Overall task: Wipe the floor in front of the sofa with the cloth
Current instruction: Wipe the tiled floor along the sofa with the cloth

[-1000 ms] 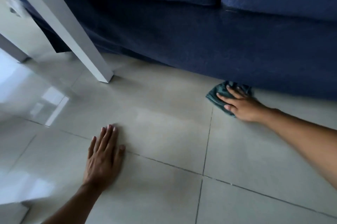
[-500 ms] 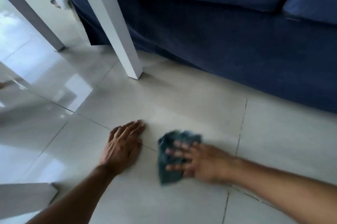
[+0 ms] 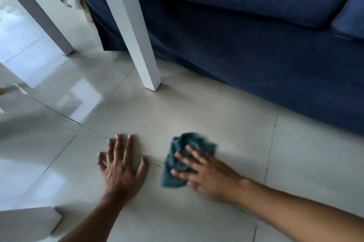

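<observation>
A crumpled dark teal cloth (image 3: 178, 155) lies on the pale tiled floor (image 3: 216, 119) a little in front of the dark blue sofa (image 3: 256, 45). My right hand (image 3: 204, 171) presses flat on the cloth, fingers spread over it, and looks motion-blurred. My left hand (image 3: 120, 169) rests palm-down on the bare tiles just left of the cloth, fingers apart, holding nothing.
A white table leg (image 3: 137, 41) stands on the floor close to the sofa's base, above the hands. A second white leg (image 3: 45, 21) is further left. Another white furniture piece (image 3: 25, 224) sits at the bottom left. Glossy tiles extend to the left.
My right hand has dragged the cloth from the sofa's base back toward me, next to my left hand. The view has shifted, so the table legs appear further right.
</observation>
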